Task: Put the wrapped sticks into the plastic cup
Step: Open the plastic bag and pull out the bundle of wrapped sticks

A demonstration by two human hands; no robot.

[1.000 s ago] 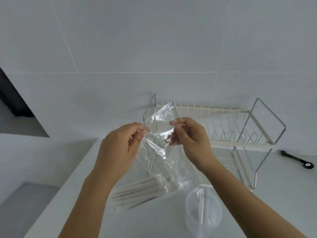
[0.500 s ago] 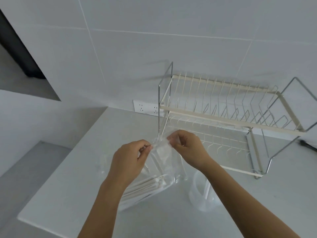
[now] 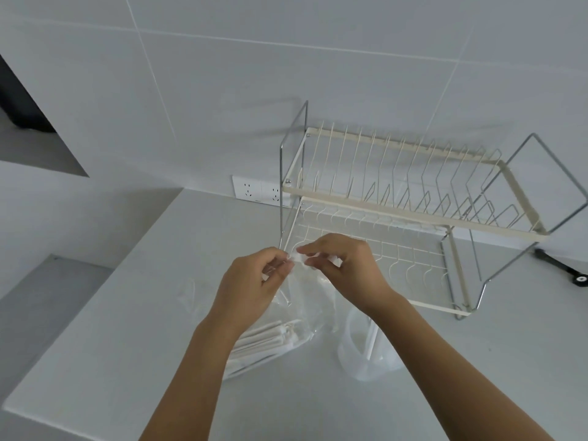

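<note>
Head view. Left hand (image 3: 254, 286) and right hand (image 3: 345, 270): raised close together above the surface (image 3: 127, 329), each pinching the top edge of a clear plastic bag (image 3: 305, 300) between thumb and fingertips, the pinch points almost touching. Bag: transparent, crinkled, hanging down from the hands to the surface, its lower part lying flat. Wrapped sticks (image 3: 264, 340): a bundle of long, thin, white paper-wrapped pieces, lying side by side at a slant below and just behind the left wrist, partly hidden by the left forearm; whether they lie inside the bag's lower end or beside it cannot be told. Plastic cup (image 3: 362, 351): translucent white, upright on the surface under the right forearm, just right of the bundle; contains at least one white stick (image 3: 370, 340) leaning inside. Dish rack (image 3: 397, 205): two-tier, cream and chrome wire, standing behind the hands near the tiled wall. Wall socket (image 3: 256, 190): white, double, left of the rack. Black tool (image 3: 561, 268): on the surface at far right, detail unclear.
</note>
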